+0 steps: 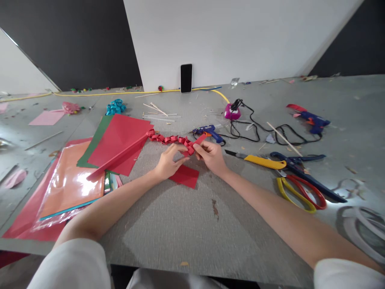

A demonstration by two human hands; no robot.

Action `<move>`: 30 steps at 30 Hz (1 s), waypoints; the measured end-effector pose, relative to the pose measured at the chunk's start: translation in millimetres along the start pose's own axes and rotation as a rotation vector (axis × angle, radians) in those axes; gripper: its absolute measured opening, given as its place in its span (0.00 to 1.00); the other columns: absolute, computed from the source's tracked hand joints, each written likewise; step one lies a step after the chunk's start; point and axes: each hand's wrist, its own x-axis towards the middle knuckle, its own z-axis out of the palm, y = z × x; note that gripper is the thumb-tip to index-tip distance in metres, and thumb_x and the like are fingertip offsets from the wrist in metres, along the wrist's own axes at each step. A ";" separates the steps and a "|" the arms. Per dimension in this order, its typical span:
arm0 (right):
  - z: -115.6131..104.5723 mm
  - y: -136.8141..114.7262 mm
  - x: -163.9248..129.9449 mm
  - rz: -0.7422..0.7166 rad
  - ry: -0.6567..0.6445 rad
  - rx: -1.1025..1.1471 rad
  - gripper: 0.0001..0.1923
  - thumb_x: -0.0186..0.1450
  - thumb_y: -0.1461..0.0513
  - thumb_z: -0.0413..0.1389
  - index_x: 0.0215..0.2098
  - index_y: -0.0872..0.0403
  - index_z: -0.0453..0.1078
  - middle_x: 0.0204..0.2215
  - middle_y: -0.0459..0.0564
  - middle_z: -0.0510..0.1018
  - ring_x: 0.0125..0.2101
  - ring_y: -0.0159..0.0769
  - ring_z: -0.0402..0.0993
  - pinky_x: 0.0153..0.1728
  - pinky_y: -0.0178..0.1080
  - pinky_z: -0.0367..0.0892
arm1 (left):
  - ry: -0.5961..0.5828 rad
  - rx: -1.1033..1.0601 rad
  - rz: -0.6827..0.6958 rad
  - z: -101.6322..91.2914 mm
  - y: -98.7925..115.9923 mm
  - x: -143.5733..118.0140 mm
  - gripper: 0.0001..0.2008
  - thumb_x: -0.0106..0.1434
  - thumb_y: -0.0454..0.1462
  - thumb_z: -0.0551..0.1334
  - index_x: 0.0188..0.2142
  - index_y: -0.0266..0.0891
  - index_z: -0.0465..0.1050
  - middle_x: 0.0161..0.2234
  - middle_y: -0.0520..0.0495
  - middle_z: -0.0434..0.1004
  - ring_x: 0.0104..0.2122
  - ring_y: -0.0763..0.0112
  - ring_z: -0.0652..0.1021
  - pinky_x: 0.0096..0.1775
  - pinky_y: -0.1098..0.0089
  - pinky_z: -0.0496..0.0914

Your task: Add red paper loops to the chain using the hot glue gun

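Observation:
A folded red paper chain (168, 139) runs across the grey table (186, 216) from the red sheets toward my hands. My left hand (169, 160) pinches the chain's near end from the left. My right hand (210, 155) grips the same end from the right, with a loose red strip (201, 138) sticking up past its fingers. A small red paper piece (187, 176) lies flat just under both hands.
Red and green paper sheets (117, 146) and a plastic-wrapped orange pack (70, 184) lie at left. A blue glue gun (210, 131), a yellow utility knife (261, 160), blue scissors (303, 170) and yellow-red scissors (300, 192) lie at right. A phone (186, 78) leans on the wall.

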 end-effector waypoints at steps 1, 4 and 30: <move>0.1 -0.2 0.2 0.002 0.004 0.011 0.29 0.66 0.40 0.62 0.21 0.52 0.66 0.16 0.44 0.71 0.18 0.28 0.61 0.24 0.36 0.56 | -0.006 -0.003 0.007 -0.1 -0.5 -0.1 0.12 0.70 0.42 0.68 0.49 0.40 0.75 0.43 0.43 0.82 0.45 0.66 0.81 0.49 0.65 0.75; 0.0 0.2 0.8 0.011 0.010 0.038 0.28 0.65 0.40 0.63 0.22 0.52 0.66 0.16 0.43 0.70 0.18 0.28 0.60 0.23 0.36 0.55 | -0.039 -0.016 0.034 -0.8 -1.5 -1.3 0.11 0.71 0.40 0.67 0.51 0.41 0.77 0.45 0.42 0.83 0.47 0.65 0.81 0.51 0.63 0.76; -2.1 1.8 0.4 -0.010 -0.082 -0.005 0.29 0.68 0.41 0.59 0.21 0.52 0.68 0.17 0.44 0.69 0.20 0.30 0.60 0.24 0.37 0.56 | 0.049 0.093 0.267 -4.5 2.9 2.3 0.13 0.69 0.33 0.67 0.52 0.46 0.79 0.46 0.45 0.77 0.43 0.67 0.76 0.46 0.62 0.75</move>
